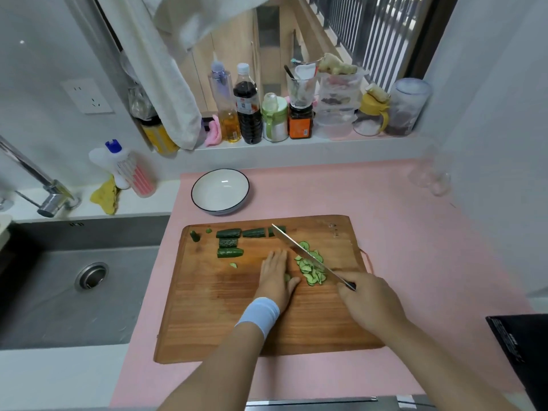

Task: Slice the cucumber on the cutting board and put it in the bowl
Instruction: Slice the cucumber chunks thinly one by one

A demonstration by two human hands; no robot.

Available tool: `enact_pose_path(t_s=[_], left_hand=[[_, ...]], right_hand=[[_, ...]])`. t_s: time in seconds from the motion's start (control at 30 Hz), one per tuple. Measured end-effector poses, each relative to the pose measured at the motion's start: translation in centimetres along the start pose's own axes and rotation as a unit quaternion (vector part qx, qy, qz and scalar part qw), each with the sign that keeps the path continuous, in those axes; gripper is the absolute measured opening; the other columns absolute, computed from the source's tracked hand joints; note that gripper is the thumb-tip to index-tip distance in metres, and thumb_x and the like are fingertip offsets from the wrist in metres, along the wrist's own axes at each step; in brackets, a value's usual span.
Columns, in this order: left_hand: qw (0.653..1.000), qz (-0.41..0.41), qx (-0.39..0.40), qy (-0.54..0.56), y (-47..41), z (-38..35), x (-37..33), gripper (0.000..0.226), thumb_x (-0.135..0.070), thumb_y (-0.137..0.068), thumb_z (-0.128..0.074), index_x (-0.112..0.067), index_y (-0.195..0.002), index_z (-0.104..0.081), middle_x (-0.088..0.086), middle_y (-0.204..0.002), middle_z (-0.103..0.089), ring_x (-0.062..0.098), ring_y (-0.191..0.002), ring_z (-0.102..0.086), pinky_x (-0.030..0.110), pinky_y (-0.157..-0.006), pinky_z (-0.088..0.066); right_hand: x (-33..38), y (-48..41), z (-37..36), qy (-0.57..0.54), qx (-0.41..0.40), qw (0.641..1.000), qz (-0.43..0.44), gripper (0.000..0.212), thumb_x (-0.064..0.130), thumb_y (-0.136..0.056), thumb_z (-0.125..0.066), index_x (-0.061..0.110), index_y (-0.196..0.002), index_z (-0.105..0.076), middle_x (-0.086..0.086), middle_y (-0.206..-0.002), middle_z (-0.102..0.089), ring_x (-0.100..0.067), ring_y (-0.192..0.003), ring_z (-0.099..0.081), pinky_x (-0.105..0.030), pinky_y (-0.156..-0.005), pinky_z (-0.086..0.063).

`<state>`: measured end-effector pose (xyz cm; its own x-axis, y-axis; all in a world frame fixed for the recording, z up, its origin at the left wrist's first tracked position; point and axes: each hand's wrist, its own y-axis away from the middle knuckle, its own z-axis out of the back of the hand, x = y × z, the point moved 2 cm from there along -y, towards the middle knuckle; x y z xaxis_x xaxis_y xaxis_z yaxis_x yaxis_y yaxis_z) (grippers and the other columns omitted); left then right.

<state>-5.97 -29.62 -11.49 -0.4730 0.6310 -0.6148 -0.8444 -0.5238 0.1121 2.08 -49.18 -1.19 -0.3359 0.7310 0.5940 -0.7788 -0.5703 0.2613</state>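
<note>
1. Flat, straight-fingered left hand (277, 277) pressing cucumber piece (287, 277) on cutting board (225, 315).
2. Clenched on knife (305, 253) handle, right hand (367, 301); blade angled over cucumber slices (312, 269).
3. Beyond board on counter (400, 232), bowl (207, 200).

Cutting board (267, 315): warm brown, streaked wood grain.
Cucumber pieces (229, 233): dark green skin.
Slices (311, 268): pale green flesh, dark green rims.
Bowl (207, 200): white, thin dark rim line.
Knife (299, 250): silver blade, black handle.
Counter mat (400, 232): plain pink.
Sink (59, 292): grey.
Cloth (105, 197) by the tap: yellow.
Wall socket (87, 96): white.
Wristband (259, 314) on my left wrist: pale blue, unpatterned.
</note>
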Motion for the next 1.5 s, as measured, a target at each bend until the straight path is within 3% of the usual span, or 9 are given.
enact_pose_path(t_s=[0.13,0.27,0.47,0.57,0.73,1.1,1.27,1.37,1.5], left_hand=[[0.992,-0.002,-0.074,0.098,0.1,1.4,-1.0,0.047,-0.019,-0.098,-0.049,-0.016,-0.145,-0.042,0.002,-0.15,-0.041,0.02,-0.141,-0.031,0.03,-0.118,-0.02],[0.968,0.11,-0.221,0.043,2.4,3.9,4.2,0.037,-0.008,-0.093,-0.051,-0.009,-0.13,-0.057,0.009,-0.136,-0.055,0.026,-0.127,-0.044,0.035,-0.111,-0.033],[0.996,0.041,-0.083,0.011,3.3,2.5,4.1,0.051,-0.022,-0.099,-0.047,-0.017,-0.149,-0.037,0.001,-0.156,-0.032,0.017,-0.146,-0.024,0.022,-0.118,-0.007],[0.998,-0.035,-0.029,0.049,2.3,2.1,1.3,0.054,-0.034,-0.095,-0.056,-0.024,-0.146,-0.041,-0.004,-0.15,-0.041,0.012,-0.141,-0.03,0.017,-0.115,-0.014],[0.988,-0.115,-0.049,-0.094,1.9,2.1,1.3,0.055,-0.058,-0.075,-0.068,-0.033,-0.124,-0.062,-0.009,-0.116,-0.054,0.014,-0.114,-0.044,0.027,-0.096,-0.033],[0.995,0.062,0.055,0.049,-2.4,3.5,-1.4,0.022,-0.032,-0.087,-0.07,-0.017,-0.077,-0.058,-0.004,-0.068,-0.06,0.017,-0.068,-0.056,0.025,-0.056,-0.042],[0.991,0.085,0.099,0.022,-3.7,4.1,-1.2,0.011,-0.029,-0.086,-0.068,-0.033,-0.094,-0.063,-0.008,-0.095,-0.068,0.014,-0.085,-0.061,0.024,-0.075,-0.047],[0.993,0.073,0.086,0.017,-3.4,4.6,-0.7,0.037,-0.04,-0.089,-0.063,-0.037,-0.126,-0.06,-0.016,-0.124,-0.053,0.011,-0.105,-0.057,0.024,-0.092,-0.043],[0.997,0.006,0.067,-0.034,-1.5,4.1,-0.9,0.054,-0.059,-0.072,-0.073,-0.041,-0.123,-0.061,-0.022,-0.122,-0.042,0.001,-0.101,-0.051,0.024,-0.089,-0.048]], right_hand=[[-0.5,-0.4,0.3,-0.029,-0.004,0.999,-0.015,0.031,0.029,-0.092,-0.052,0.05,-0.106,-0.07,0.012,-0.072,-0.068,-0.012,-0.073,-0.062,-0.031,-0.065,-0.051],[-0.3,-0.7,0.0,-0.043,-0.009,0.999,-0.022,0.024,0.03,-0.092,-0.053,0.046,-0.096,-0.071,0.011,-0.067,-0.066,-0.014,-0.07,-0.062,-0.031,-0.063,-0.052],[0.7,-0.9,-1.0,-0.048,-0.002,0.998,-0.03,0.028,0.032,-0.093,-0.054,0.051,-0.105,-0.071,0.016,-0.071,-0.065,-0.009,-0.074,-0.061,-0.025,-0.06,-0.041],[0.8,-0.6,-1.1,-0.039,-0.007,0.999,-0.034,0.03,0.033,-0.094,-0.054,0.049,-0.113,-0.07,0.02,-0.079,-0.066,-0.011,-0.081,-0.062,-0.027,-0.068,-0.048],[1.1,0.0,-0.7,-0.047,-0.026,0.998,-0.034,0.029,0.032,-0.094,-0.055,0.046,-0.113,-0.072,0.018,-0.08,-0.068,-0.013,-0.082,-0.063,-0.03,-0.073,-0.053],[0.4,0.2,-0.4,-0.041,-0.049,0.997,-0.052,0.031,0.032,-0.092,-0.053,0.052,-0.109,-0.069,0.015,-0.07,-0.063,-0.015,-0.079,-0.062,-0.028,-0.064,-0.043],[-0.3,0.0,0.0,-0.052,-0.052,0.996,-0.059,0.031,0.03,-0.091,-0.053,0.051,-0.105,-0.071,0.016,-0.069,-0.064,-0.012,-0.076,-0.062,-0.027,-0.062,-0.045],[-0.1,-0.1,0.2,-0.06,-0.053,0.995,-0.054,0.034,0.029,-0.093,-0.053,0.052,-0.112,-0.069,0.019,-0.067,-0.063,-0.005,-0.07,-0.06,-0.023,-0.057,-0.04],[0.3,-0.5,0.3,-0.064,-0.051,0.995,-0.049,0.034,0.031,-0.093,-0.051,0.055,-0.11,-0.067,0.018,-0.071,-0.067,-0.006,-0.071,-0.062,-0.026,-0.061,-0.049]])
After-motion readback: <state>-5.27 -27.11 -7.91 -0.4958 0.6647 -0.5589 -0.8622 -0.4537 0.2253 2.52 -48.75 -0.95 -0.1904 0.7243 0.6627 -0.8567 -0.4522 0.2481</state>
